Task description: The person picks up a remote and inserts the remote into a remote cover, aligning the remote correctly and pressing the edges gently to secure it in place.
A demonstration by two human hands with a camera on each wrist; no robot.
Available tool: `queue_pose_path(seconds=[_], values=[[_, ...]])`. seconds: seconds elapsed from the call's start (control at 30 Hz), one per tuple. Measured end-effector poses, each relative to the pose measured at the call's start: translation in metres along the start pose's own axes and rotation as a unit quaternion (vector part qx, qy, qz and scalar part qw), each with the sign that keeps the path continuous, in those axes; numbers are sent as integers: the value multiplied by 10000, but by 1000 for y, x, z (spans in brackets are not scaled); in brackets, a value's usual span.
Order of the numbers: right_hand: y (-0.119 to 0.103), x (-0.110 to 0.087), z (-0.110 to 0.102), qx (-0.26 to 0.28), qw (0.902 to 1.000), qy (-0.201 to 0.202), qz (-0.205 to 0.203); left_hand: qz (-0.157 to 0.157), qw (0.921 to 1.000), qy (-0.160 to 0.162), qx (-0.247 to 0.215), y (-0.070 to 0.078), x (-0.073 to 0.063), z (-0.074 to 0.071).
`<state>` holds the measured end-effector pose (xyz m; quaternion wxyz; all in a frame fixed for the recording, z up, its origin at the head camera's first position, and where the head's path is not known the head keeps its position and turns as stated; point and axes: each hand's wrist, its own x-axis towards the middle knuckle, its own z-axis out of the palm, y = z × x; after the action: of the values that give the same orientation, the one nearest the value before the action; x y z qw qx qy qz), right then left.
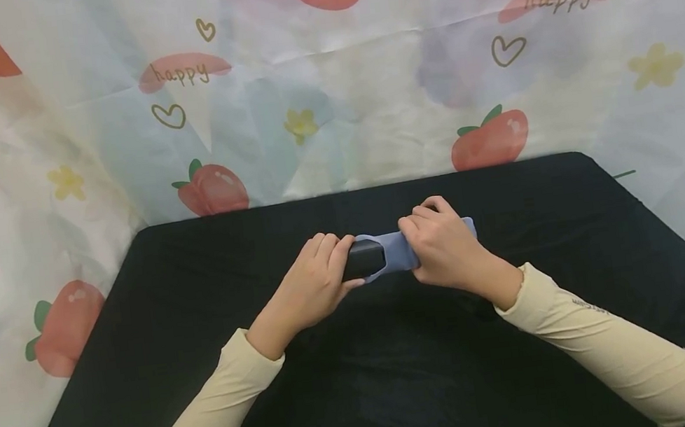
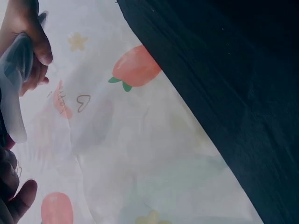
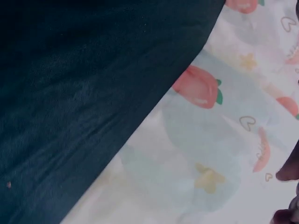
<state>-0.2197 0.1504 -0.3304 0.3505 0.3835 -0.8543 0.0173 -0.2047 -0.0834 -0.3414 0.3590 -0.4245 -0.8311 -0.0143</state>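
Above the black table, my left hand grips a black oblong object; most of its left end is hidden under the fingers. A soft blue-purple sleeve surrounds the right end of that object, its open edge stretched around it. My right hand holds the sleeve farther right, fingers curled over it, and a short end sticks out beyond the knuckles. In the left wrist view the pale sleeve runs between both hands at the left edge. Only a few fingertips show in the right wrist view.
A black cloth covers the table. Behind it and along its sides hangs a pale curtain printed with red fruit, yellow flowers, hearts and the word "happy". Both forearms wear cream sleeves.
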Motion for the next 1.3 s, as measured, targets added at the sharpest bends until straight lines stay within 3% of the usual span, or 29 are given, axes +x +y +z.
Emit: queue_pose_path(seconds=[0.17,0.3,0.4,0.5,0.6,0.67,0.77,0.9,1.0,1.1,1.17,1.3], values=[[-1,3,-4,166,9996,-13,209,-159,9993,281,192,2,5,1],[-8,6,-8,590,9976,301,196,-388,9974,454,398,3,8,2],[-13,3,-8,830,9900,1134,146,-667,9945,602,541,4,6,3],[-21,-2,-6,1040,9701,2155,401,-992,9897,852,590,6,5,6],[-28,-5,-2,1179,9560,2550,847,-1150,9860,1060,577,9,6,9],[-28,-6,-1,1170,9581,2445,921,-1122,9863,1076,545,9,7,9],[-20,-7,-2,920,9689,2181,724,-976,9892,969,511,7,6,9],[-3,-7,-9,488,9866,1494,437,-753,9929,828,412,1,3,8],[6,-7,-15,228,9934,1071,331,-643,9940,829,299,-2,1,8],[8,-6,-18,35,9937,1078,294,-616,9921,1080,183,-2,1,8],[7,-6,-19,-14,9921,1201,366,-609,9881,1409,140,-1,1,8],[4,-5,-18,-60,9881,1429,560,-326,9758,2097,523,4,5,7]])
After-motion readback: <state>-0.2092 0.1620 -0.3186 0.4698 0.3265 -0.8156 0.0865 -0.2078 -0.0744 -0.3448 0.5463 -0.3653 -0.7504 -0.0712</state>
